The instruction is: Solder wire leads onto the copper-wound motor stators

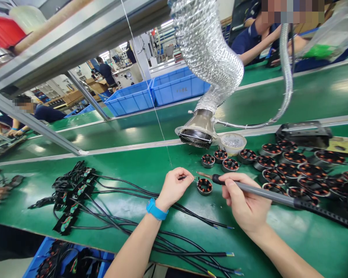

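Note:
My right hand [246,202] is wrapped round the grey handle of a soldering iron [258,192], its tip pointing left. Just below that tip sits a small ring-shaped motor stator [204,186] with copper windings. My left hand [176,187], wearing a blue wristband [157,209], pinches a thin black cable whose bare end sticks out close to the iron's tip and the stator. Whether the tip touches the wire I cannot tell. A thin silvery strand [159,119] hangs from above and ends near my left hand. Black cables [191,253] with stripped ends lie under my left forearm.
Several more stators [294,157] crowd the right side. A fume hood [195,129] on a foil duct hangs ahead, beside a small white bowl [232,143]. Black parts with circuit boards [66,221] lie left. Blue bins [130,99] stand behind; co-workers sit around.

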### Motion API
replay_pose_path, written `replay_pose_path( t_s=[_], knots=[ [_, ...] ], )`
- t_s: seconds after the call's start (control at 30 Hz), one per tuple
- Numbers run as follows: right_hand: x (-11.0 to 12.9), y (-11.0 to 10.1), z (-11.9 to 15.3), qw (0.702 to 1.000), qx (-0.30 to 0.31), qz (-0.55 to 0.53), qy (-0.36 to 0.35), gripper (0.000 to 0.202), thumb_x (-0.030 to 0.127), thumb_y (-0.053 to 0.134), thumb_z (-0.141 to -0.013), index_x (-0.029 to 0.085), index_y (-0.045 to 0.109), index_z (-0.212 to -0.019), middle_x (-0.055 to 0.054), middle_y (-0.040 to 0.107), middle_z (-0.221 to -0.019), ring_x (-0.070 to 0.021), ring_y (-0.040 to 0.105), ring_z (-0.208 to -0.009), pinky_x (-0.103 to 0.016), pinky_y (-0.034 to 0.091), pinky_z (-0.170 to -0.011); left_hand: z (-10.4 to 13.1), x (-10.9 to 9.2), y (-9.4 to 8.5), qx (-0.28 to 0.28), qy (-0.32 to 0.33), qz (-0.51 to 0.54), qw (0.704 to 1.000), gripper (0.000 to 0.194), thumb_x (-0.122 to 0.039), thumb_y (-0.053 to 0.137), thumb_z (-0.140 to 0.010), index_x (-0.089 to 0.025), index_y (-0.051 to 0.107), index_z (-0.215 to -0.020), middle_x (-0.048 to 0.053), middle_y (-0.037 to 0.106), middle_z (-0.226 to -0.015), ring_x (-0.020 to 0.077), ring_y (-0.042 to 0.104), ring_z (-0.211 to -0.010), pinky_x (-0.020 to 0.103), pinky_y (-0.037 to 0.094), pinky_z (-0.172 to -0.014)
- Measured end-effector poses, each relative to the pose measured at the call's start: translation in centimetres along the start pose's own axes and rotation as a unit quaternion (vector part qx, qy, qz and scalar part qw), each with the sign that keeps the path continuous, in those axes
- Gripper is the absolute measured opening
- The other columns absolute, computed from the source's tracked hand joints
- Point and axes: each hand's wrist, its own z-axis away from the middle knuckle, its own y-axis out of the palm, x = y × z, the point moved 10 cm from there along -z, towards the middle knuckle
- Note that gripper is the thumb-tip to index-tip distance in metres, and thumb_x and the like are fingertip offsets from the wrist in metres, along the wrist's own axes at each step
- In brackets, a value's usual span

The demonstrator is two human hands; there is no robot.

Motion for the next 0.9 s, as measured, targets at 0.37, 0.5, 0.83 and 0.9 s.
replay_pose_path(
  t_s=[0.37,0.5,0.83,0.9],
  knots=[
    [1.8,4.6,-1.1,0.977,0.127,0.110,-0.128,0.024,0.014,0.054,-0.097,0.024,0.061,-0.118,-0.005,0.061,-0.106,-0.0140,0.064,-0.092,-0.027,0.051,-0.085,0.4,-0.6,0.2,0.031,0.009,-0.015,0.999,0.017,-0.029,0.064,-0.085,-0.013,0.066,-0.083,0.005,0.065,-0.086,0.0150,0.059,-0.082,0.024,0.047,-0.075],
    [1.3,6.0,-1.0,0.968,0.168,0.123,-0.142,0.037,0.008,0.052,-0.095,0.025,0.055,-0.128,-0.006,0.055,-0.111,-0.0134,0.062,-0.095,-0.026,0.051,-0.087,0.8,-1.1,0.5,0.044,0.023,-0.011,0.999,0.015,-0.028,0.063,-0.087,-0.013,0.066,-0.087,0.005,0.062,-0.091,0.0153,0.060,-0.085,0.026,0.050,-0.079],
    [2.4,6.8,-0.2,0.954,0.174,0.139,-0.202,0.034,0.007,0.050,-0.095,0.024,0.054,-0.124,-0.005,0.051,-0.106,-0.0134,0.059,-0.095,-0.023,0.050,-0.085,1.4,-2.5,0.1,0.032,0.058,-0.073,0.995,0.009,-0.021,0.061,-0.085,-0.016,0.068,-0.087,0.003,0.058,-0.088,0.0134,0.059,-0.081,0.022,0.049,-0.070],
    [2.3,6.6,-0.3,0.955,0.171,0.140,-0.199,0.032,0.007,0.050,-0.095,0.024,0.055,-0.122,-0.005,0.051,-0.104,-0.0135,0.060,-0.092,-0.023,0.051,-0.083,1.4,-2.8,-0.1,0.030,0.064,-0.107,0.992,0.009,-0.020,0.061,-0.084,-0.016,0.069,-0.084,0.002,0.061,-0.084,0.0128,0.058,-0.078,0.023,0.046,-0.070]
  ],
)
